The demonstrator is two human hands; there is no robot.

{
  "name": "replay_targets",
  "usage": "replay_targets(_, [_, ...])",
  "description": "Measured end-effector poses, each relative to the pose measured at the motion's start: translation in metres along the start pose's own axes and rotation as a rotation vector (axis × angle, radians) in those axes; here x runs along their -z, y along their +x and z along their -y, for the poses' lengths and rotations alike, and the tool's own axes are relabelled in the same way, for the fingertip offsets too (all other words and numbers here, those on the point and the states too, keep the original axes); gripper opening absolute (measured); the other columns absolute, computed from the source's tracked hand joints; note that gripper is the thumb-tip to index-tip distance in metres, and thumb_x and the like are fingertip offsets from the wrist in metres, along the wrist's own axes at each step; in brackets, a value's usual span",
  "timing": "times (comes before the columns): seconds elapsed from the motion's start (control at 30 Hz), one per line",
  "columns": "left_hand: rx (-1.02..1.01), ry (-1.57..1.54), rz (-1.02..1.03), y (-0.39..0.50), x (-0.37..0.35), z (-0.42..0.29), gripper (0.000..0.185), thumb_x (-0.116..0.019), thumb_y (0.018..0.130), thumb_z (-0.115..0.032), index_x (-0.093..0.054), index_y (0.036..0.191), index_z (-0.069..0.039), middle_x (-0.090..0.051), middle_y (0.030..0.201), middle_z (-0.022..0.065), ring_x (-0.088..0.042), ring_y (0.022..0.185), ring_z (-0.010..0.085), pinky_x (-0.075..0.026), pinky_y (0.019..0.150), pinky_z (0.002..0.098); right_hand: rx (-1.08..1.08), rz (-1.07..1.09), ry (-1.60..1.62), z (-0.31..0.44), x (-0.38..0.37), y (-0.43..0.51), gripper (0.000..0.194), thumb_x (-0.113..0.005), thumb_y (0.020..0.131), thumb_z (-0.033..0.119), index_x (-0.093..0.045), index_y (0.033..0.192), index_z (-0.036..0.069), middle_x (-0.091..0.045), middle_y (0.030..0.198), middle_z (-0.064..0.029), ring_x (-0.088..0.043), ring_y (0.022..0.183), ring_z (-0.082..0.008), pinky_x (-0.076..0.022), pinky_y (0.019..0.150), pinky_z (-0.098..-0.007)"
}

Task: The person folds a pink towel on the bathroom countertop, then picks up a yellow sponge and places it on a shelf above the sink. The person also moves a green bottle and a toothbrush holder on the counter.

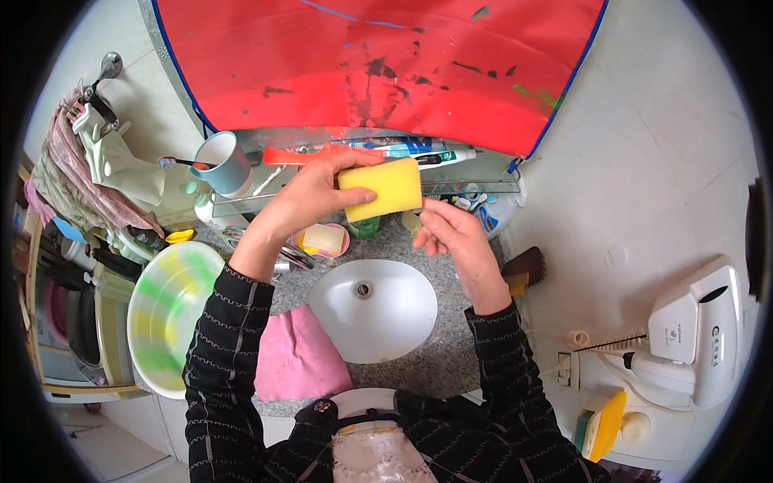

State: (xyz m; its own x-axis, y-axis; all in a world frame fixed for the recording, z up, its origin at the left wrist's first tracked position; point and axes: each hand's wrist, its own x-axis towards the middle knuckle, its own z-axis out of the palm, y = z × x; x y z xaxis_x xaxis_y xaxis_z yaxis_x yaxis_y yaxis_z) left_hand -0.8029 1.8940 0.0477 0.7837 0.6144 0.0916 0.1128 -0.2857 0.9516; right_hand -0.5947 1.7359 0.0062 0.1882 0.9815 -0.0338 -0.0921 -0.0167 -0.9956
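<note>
A yellow sponge is held up above the far side of the counter by my left hand, thumb across its face and fingers behind. My right hand is at the sponge's lower right corner with its fingers curled. Its index fingertip meets or nearly meets that corner; whether it pinches anything is unclear. Below both hands is a white oval sink basin set in a grey speckled stone counter. A soap bar lies in a pink and yellow dish near my left wrist, beside a chrome faucet.
A glass shelf holds an orange comb, toothpaste and a blue cup. Red cloth hangs above. A pink cloth and a green-yellow plastic basin are left; a brush and hair dryer are right.
</note>
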Motion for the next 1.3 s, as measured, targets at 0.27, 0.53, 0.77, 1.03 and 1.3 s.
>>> replay_targets(0.27, [-0.014,-0.091,0.045,-0.003,-0.01,0.004,0.048,-0.074,0.09,-0.01,-0.06,0.136,-0.004,-0.066,0.121,0.0033,-0.061,0.11,0.0114,-0.052,0.093,0.0291,-0.04,0.153,0.197,-0.086,0.007,0.003,0.029,-0.058,0.102,0.022,-0.07,0.116,0.0,-0.074,0.1,-0.0134,-0.066,0.079,-0.0139,-0.0501,0.071,-0.0266])
replay_targets(0.53, [-0.017,0.395,0.057,-0.004,-0.011,0.014,0.048,-0.075,0.086,-0.01,-0.062,0.132,-0.006,-0.071,0.113,0.0114,-0.068,0.103,0.0198,-0.053,0.09,0.0336,-0.206,0.181,-0.851,-0.116,0.043,-0.017,0.05,-0.067,0.094,0.039,-0.061,0.134,0.009,-0.075,0.082,-0.0106,-0.073,0.075,-0.0224,-0.0557,0.073,-0.0363])
replay_targets(0.77, [-0.341,0.55,0.106,0.021,-0.047,0.019,0.044,-0.076,0.081,-0.015,-0.063,0.123,-0.01,-0.068,0.117,0.0144,-0.065,0.107,0.035,-0.053,0.092,0.0438,0.229,-0.042,-0.675,0.009,0.039,-0.002,0.039,-0.072,0.088,0.005,-0.066,0.127,0.004,-0.068,0.114,-0.0028,-0.053,0.07,-0.0078,-0.049,0.069,-0.0231])
replay_targets(1.03, [-0.326,0.483,-0.139,0.032,-0.001,0.021,0.04,-0.071,0.091,-0.018,-0.064,0.129,-0.005,-0.067,0.127,0.0153,-0.064,0.118,0.0309,-0.05,0.1,0.0399,0.9,-0.607,-1.08,0.003,0.085,0.048,0.032,-0.07,0.086,0.003,-0.068,0.117,0.01,-0.067,0.115,-0.0054,-0.067,0.092,-0.0203,-0.0516,0.068,-0.0292])
replay_targets(1.3, [0.009,0.76,-0.214,0.005,0.055,0.053,0.02,-0.07,0.089,-0.017,-0.074,0.105,-0.005,-0.074,0.1,0.0125,-0.071,0.094,0.0298,-0.055,0.082,0.0393,0.622,-0.584,-1.428,-0.035,0.13,0.07,0.029,-0.068,0.092,0.024,-0.067,0.119,0.011,-0.069,0.125,-0.0073,-0.06,0.12,-0.0279,-0.0434,0.096,-0.0403])
